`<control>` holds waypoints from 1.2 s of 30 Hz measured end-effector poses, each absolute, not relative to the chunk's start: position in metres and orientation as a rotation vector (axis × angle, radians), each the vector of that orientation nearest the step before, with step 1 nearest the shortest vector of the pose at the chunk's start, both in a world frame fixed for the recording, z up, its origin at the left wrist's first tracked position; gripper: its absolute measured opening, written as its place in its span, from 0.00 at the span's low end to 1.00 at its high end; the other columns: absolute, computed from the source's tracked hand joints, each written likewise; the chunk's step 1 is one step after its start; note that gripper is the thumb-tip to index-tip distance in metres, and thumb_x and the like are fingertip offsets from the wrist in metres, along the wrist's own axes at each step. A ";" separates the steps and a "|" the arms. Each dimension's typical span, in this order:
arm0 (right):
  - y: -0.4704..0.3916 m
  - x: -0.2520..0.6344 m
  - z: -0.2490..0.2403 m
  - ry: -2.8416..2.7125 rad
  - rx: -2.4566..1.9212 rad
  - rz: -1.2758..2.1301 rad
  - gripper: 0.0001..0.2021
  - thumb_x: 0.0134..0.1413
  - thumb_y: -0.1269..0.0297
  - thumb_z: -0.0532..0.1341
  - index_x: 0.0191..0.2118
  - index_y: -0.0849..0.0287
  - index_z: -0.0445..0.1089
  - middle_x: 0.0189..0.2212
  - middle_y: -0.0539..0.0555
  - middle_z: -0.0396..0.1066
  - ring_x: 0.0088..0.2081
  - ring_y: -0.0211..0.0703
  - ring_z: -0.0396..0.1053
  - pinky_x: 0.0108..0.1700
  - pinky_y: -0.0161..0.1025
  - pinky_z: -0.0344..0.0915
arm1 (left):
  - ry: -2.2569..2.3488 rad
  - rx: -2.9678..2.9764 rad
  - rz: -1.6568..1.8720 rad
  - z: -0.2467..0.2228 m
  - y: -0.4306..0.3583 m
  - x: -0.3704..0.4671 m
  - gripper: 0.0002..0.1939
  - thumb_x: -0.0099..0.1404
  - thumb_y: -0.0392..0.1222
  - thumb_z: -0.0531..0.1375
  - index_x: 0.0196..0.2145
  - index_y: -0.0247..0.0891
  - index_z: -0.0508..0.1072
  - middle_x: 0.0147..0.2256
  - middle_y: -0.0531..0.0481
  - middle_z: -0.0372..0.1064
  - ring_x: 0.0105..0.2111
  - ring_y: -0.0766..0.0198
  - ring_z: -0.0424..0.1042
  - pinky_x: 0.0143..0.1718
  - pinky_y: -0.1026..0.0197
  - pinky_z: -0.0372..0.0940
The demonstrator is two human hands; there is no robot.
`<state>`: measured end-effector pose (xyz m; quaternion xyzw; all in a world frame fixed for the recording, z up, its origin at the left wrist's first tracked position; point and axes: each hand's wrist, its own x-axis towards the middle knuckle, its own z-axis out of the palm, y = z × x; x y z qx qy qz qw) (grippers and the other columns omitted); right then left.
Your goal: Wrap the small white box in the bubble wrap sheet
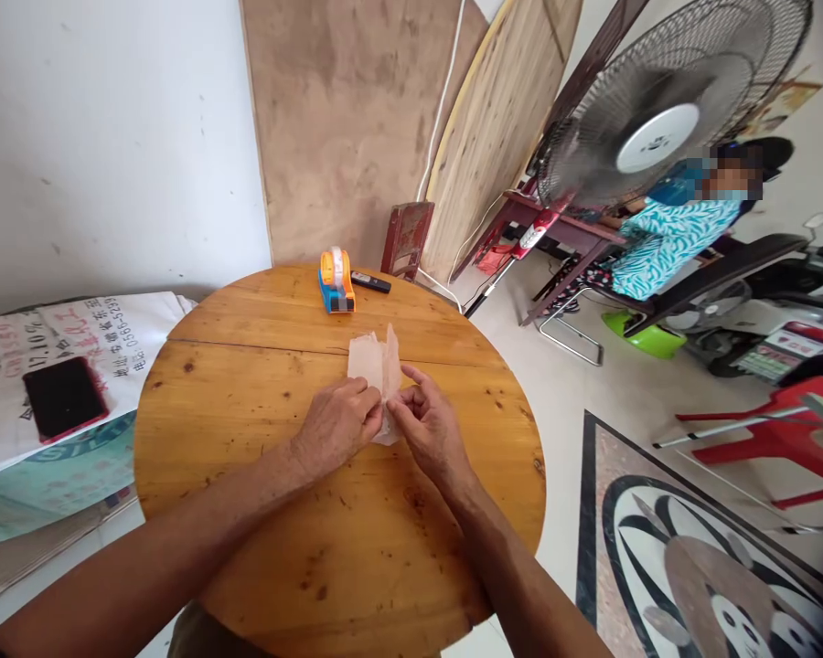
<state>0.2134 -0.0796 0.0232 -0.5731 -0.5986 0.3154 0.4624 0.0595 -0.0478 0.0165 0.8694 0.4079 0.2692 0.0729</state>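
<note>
2 hands [339, 420] [432, 425] pinch sheet [366, 358] well inside table edge [538, 448].

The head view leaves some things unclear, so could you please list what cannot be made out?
In the head view:
Part of the thin sheet: hidden by the left hand and right hand.
Fan blades: blurred.
Floor pattern: cut off by the bottom edge.
Black device: markings too small.

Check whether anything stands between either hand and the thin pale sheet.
Nothing visible does: the left hand and right hand both have fingers on the thin pale sheet. The tape dispenser and black object lie beyond it, toward the table's far edge.
</note>
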 end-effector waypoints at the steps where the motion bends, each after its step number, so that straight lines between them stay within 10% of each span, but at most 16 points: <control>1: -0.080 0.212 0.023 -1.472 -1.411 0.790 0.26 0.53 0.59 0.59 0.58 0.61 0.60 0.27 0.48 0.66 0.28 0.38 0.65 0.30 0.36 0.64 | 1.222 2.610 0.792 0.017 -0.048 0.060 0.09 0.66 0.35 0.55 0.30 0.36 0.74 0.30 0.47 0.72 0.32 0.61 0.70 0.32 0.61 0.60; 13: -0.105 0.210 0.028 -1.487 -1.375 0.944 0.24 0.60 0.59 0.53 0.61 0.58 0.58 0.46 0.59 0.72 0.35 0.41 0.71 0.33 0.39 0.67 | 1.065 2.269 0.844 0.023 -0.048 0.053 0.05 0.58 0.33 0.57 0.28 0.36 0.73 0.27 0.50 0.68 0.27 0.64 0.66 0.29 0.62 0.58; 20: -0.103 0.217 0.036 -1.809 -1.427 0.831 0.27 0.59 0.68 0.50 0.64 0.59 0.52 0.41 0.57 0.75 0.37 0.43 0.70 0.44 0.47 0.67 | 1.064 1.880 0.857 0.022 -0.043 0.053 0.18 0.57 0.39 0.59 0.46 0.36 0.69 0.23 0.58 0.64 0.22 0.68 0.63 0.25 0.65 0.57; 31: -0.076 0.233 0.051 -1.464 -1.340 1.208 0.25 0.55 0.63 0.57 0.59 0.59 0.57 0.40 0.56 0.74 0.23 0.35 0.66 0.27 0.37 0.63 | 0.981 1.990 0.874 0.007 -0.043 0.051 0.27 0.58 0.34 0.57 0.57 0.40 0.64 0.26 0.59 0.60 0.24 0.69 0.61 0.28 0.65 0.58; 36: -0.040 0.255 0.059 -1.591 -1.417 0.854 0.21 0.53 0.62 0.59 0.54 0.59 0.63 0.45 0.59 0.74 0.41 0.44 0.72 0.40 0.42 0.67 | 0.975 2.025 0.896 0.006 -0.045 0.053 0.28 0.58 0.33 0.57 0.57 0.39 0.63 0.26 0.58 0.61 0.24 0.69 0.60 0.28 0.64 0.58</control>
